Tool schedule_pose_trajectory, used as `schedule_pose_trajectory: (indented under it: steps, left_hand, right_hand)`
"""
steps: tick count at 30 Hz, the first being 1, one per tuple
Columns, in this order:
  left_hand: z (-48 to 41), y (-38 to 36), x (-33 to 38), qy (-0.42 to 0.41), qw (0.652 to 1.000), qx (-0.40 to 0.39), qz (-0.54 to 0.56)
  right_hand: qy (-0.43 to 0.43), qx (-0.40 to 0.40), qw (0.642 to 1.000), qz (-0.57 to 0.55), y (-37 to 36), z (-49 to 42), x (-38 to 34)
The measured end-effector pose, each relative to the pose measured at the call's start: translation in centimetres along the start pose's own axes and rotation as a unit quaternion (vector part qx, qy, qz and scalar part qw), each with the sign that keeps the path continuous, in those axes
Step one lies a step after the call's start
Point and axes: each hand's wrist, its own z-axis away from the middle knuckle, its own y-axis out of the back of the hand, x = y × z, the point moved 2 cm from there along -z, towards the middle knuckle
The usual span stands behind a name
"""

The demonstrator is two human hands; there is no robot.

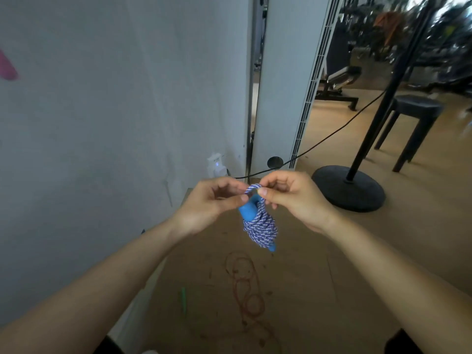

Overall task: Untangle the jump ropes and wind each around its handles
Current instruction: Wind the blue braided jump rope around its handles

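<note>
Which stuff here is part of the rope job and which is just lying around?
Job: blue rope wound on blue handles, its top loop pinched by left hand and right hand; red rope and green handle on the floor.
Lying about: stool, stand base, black cable, wall plug.

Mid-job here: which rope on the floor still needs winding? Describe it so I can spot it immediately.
Start at the grey wall on the left and drop to the brown floor below the hands. There a thin reddish-brown rope lies in loose loops, unlike the blue-and-white rope already wound around blue handles.
</note>
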Motion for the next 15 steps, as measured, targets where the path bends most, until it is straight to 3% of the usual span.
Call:
schedule_pose_trajectory:
  steps: [9, 15]
  left_hand:
    - [1.7, 5.6, 10.9, -0.025, 0.985, 0.133, -0.105]
    - [3.1, 9.4, 18.5, -0.049, 0.938, 0.263, -0.222]
  right_hand:
    - [0.084, -0.031, 0.993, -0.071, -4.3, -4.8, -8.4]
    - [0.143, -0.043, 0.986, -0.081, -7.1, -8.8, -15.8]
